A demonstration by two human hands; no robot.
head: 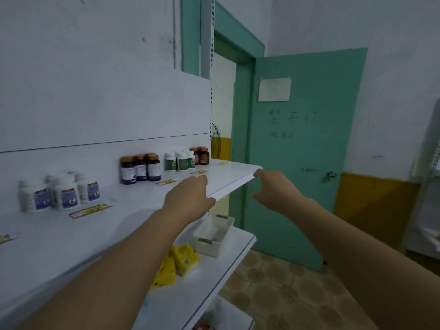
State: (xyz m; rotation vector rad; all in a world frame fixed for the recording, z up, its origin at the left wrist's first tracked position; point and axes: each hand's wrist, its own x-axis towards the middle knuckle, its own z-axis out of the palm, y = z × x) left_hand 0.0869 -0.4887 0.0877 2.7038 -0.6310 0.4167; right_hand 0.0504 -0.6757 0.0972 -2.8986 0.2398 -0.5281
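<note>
View from a head-worn camera of a person reaching with both bare arms to the upper shelf [228,179], a white board on a wall rack. The left hand [190,198] lies palm down on the shelf's front edge near its right end, fingers fairly straight over the top and thumb along the rim; it holds nothing. The right hand [273,189] is just beyond the shelf's right corner, loosely spread, one fingertip touching that corner and the thumb hanging below; it too holds nothing. Along the back of the shelf stand four groups of bottles: white bottles with blue labels [64,192] toward the left end, dark purple bottles [140,168] near the middle, white bottles with green labels [180,161] further right, and brown bottles [201,155] nearest the right end. A yellow label strip [198,172] lies on the shelf in front of each group, one just beyond the left fingertips. Below the shelf, a lower board carries a white basket [214,234] and yellow wedge-shaped blocks [183,258]. Right of the shelf is a green door [302,151]. Judging by this, the bottles are already sorted and labelled, and the hands have only arrived at the shelf's end; nothing is picked up or shifted yet, so any handling of the shelf or its goods remains to be done
</note>
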